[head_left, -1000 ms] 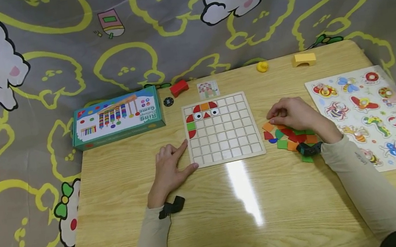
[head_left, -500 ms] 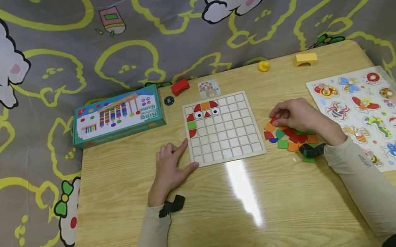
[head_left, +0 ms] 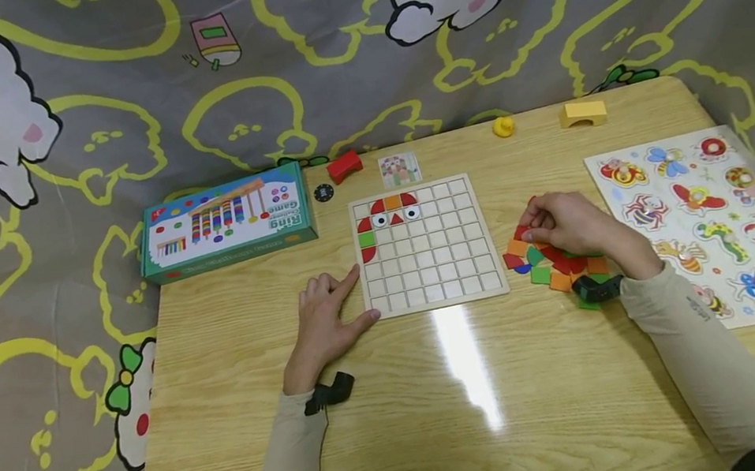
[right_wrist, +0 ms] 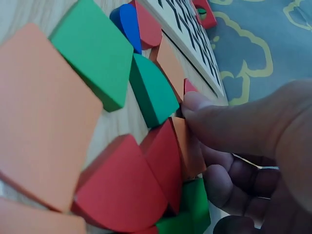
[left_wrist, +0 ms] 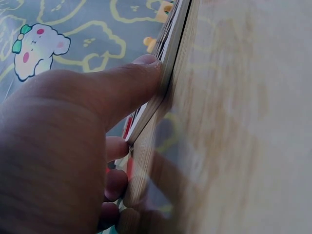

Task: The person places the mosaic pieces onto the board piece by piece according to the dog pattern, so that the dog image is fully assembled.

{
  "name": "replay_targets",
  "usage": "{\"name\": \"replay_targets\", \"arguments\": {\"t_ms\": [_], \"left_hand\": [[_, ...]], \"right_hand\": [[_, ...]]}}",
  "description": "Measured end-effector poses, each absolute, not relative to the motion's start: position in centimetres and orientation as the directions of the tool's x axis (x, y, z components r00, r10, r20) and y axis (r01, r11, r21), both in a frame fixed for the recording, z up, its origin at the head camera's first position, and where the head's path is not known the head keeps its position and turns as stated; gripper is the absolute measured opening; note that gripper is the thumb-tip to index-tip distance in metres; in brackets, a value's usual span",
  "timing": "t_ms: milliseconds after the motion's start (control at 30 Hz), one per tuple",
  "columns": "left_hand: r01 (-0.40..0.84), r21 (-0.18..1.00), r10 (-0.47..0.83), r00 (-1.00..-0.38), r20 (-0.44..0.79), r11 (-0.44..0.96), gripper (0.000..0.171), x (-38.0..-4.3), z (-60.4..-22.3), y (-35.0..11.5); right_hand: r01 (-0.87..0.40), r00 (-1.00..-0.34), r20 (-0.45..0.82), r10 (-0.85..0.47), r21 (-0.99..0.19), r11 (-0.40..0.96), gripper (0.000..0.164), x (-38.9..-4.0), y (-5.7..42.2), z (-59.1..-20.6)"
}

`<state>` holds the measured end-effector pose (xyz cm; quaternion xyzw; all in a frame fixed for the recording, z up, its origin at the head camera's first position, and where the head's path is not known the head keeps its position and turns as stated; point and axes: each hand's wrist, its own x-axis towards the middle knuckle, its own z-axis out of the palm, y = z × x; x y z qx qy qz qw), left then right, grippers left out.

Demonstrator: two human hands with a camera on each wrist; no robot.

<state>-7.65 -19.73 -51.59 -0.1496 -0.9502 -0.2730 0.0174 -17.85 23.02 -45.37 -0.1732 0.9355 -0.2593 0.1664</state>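
Note:
My left hand point(head_left: 320, 322) lies beside the wooden grid board point(head_left: 437, 251), thumb and index finger spread against its left edge and near corner. In the left wrist view the thumb point(left_wrist: 131, 80) presses the board's side. Red, orange and green pieces point(head_left: 367, 240) and two eye pieces point(head_left: 412, 213) fill some upper-left cells. Over the pile of coloured pieces point(head_left: 561, 280), my right hand point(head_left: 572, 222) pinches a small red piece point(right_wrist: 189, 86) between thumb and fingers. Most of that piece is hidden behind the thumb. Around it lie a green quarter-round piece point(right_wrist: 153, 90) and red ones point(right_wrist: 122, 187).
Behind the board lie a picture card point(head_left: 400, 170), a black chip point(head_left: 324, 193) and a red block point(head_left: 345, 166). A game box point(head_left: 225, 224) stands at left. To the right is an insect puzzle board point(head_left: 649, 176); a yellow duck point(head_left: 503, 126) and an arch block point(head_left: 583, 114) sit at the back.
A red piece has come into view at my right fingertips, and that hand has shifted slightly right. My left hand stays at the board's edge.

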Motion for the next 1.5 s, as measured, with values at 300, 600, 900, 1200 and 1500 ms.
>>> {"name": "replay_targets", "arguments": {"t_ms": [300,600,900,1200,1500], "left_hand": [[0.28,0.519,0.265,-0.958,0.105,0.808,0.08,-7.6,-51.6,-19.8],[0.29,0.523,0.272,-0.956,0.114,0.802,0.08,-7.6,-51.3,-19.7],[0.285,0.525,0.267,-0.957,0.111,0.802,0.081,-7.7,-51.3,-19.8],[0.27,0.523,0.262,-0.961,0.091,0.809,0.081,-7.6,-51.0,-19.8],[0.28,0.515,0.266,-0.958,0.102,0.81,0.081,-7.8,-51.4,-20.0]], "right_hand": [[-0.251,-0.89,-0.155,-0.428,-0.619,0.744,0.014,-18.1,22.3,-45.1],[-0.249,-0.907,-0.052,-0.418,-0.734,0.632,0.017,-19.7,20.0,-45.2],[-0.067,-0.929,-0.122,-0.35,-0.874,0.482,0.024,-21.0,16.7,-45.2],[-0.071,-0.926,-0.093,-0.366,-0.909,0.411,0.038,-21.7,13.4,-46.1],[-0.273,-0.905,0.046,-0.423,-0.826,0.494,0.015,-21.8,10.3,-47.2]]}}
